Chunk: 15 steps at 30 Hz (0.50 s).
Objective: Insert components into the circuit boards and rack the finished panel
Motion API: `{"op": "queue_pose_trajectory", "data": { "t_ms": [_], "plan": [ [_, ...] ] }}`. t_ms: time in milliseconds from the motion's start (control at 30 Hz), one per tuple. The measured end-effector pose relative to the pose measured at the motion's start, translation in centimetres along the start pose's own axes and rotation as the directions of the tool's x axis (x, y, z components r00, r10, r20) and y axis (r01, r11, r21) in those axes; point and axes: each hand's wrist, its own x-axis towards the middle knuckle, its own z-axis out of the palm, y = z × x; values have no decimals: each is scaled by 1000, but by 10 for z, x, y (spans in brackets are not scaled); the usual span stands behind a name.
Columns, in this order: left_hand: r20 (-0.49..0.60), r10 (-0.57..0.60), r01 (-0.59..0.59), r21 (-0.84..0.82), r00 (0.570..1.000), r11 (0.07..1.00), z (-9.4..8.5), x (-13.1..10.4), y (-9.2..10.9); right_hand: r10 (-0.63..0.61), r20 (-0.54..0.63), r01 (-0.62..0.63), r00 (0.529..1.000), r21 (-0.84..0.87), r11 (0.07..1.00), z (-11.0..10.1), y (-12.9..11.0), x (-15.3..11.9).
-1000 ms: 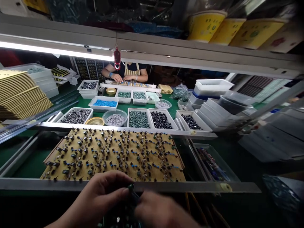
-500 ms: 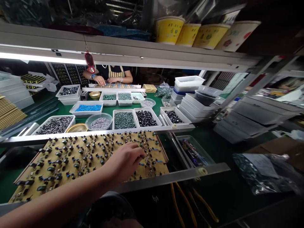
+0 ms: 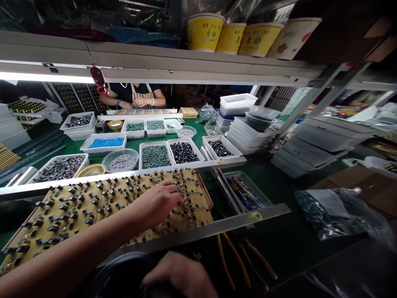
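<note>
My left hand (image 3: pixel 161 203) reaches over the tan circuit boards (image 3: pixel 89 194), which are covered with upright capacitors and small blue and dark parts. Its fingers are bent down and drawn together toward the right part of the boards. The fingertips, and anything between them, are hidden. Low in the view, smeared by motion, my right hand (image 3: pixel 182 275) is beside a dark round container (image 3: pixel 124 269) below the front rail. I cannot make out its fingertips, nor whether it touches the container.
A metal rail (image 3: pixel 217 227) runs along the boards' front. Behind them stand bins of black capacitors (image 3: pixel 185 151), green parts (image 3: pixel 156 155) and blue parts (image 3: pixel 105 143). Yellow-handled pliers (image 3: pixel 235 258) lie at the lower right. Across the bench, another person's hands (image 3: pixel 139 102) work at another board.
The view has shifted, so the scene sits further left and slightly higher. My right hand has risen into view beside the dark container. My left hand stays over the boards, fingers still bent.
</note>
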Motion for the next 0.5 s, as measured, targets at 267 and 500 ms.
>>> {"op": "queue_pose_trajectory", "data": {
  "t_ms": [267,500],
  "plan": [
    [34,76,-77,40,997,996,-7,4,2,252,-505,-247,826,78,966,-78,7,-11],
    [35,33,-36,99,999,994,-9,4,12,263,-521,-280,812,47,959,-102,24,-1]
  ]
}}
